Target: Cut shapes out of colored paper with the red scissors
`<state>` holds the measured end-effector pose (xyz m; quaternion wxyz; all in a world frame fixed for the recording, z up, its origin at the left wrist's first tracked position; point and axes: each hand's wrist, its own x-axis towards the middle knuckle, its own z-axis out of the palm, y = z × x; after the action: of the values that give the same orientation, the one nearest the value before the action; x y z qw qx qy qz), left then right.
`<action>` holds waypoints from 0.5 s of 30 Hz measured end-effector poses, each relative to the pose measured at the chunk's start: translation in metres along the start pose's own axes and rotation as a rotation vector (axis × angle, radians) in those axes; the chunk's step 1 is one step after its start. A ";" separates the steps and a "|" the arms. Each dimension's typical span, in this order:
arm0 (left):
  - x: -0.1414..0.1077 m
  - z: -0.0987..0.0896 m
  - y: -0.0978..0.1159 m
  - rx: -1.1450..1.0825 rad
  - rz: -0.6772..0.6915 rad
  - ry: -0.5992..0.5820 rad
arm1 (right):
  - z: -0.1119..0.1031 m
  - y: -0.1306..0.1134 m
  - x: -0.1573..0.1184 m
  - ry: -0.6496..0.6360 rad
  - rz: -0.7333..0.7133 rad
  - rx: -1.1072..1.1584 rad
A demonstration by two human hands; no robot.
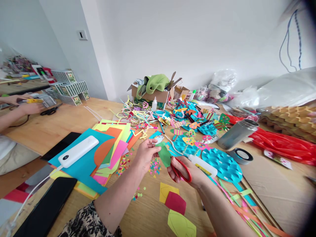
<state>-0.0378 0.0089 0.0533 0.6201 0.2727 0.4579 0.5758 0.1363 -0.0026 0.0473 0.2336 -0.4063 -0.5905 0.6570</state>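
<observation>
Legible text: none. The label on the white bottle [202,165] is showing yellow, its print staying too small to read. The dark display on the white power bank [79,150] is possibly carrying digits, none resolving. The small printed boxes [74,89] at left are bearing green panels, lettering unreadable.

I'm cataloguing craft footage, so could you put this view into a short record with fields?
left hand: holding green paper
right hand: holding red-handled scissors
beside right hand: white bottle
between forearms: yellow piece, red piece, lime piece
left side: white power bank on paper stack
right side: metal flask, tape roll
</observation>
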 end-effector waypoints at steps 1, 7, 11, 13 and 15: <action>0.000 0.000 0.000 0.002 0.003 -0.002 | 0.000 0.000 0.000 -0.002 0.000 0.001; -0.001 0.000 -0.001 0.036 0.006 -0.039 | 0.001 -0.002 -0.001 -0.010 -0.008 -0.011; -0.003 0.000 -0.002 0.082 0.034 -0.046 | 0.002 -0.002 -0.002 -0.008 -0.020 -0.020; -0.003 0.000 -0.002 0.099 0.044 -0.046 | 0.002 -0.002 -0.001 -0.006 -0.021 -0.024; -0.003 0.000 -0.002 0.107 0.050 -0.046 | 0.002 -0.003 -0.001 -0.010 -0.023 -0.024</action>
<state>-0.0365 0.0055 0.0529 0.6003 0.3302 0.4667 0.5593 0.1350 -0.0040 0.0507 0.2336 -0.3989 -0.6041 0.6491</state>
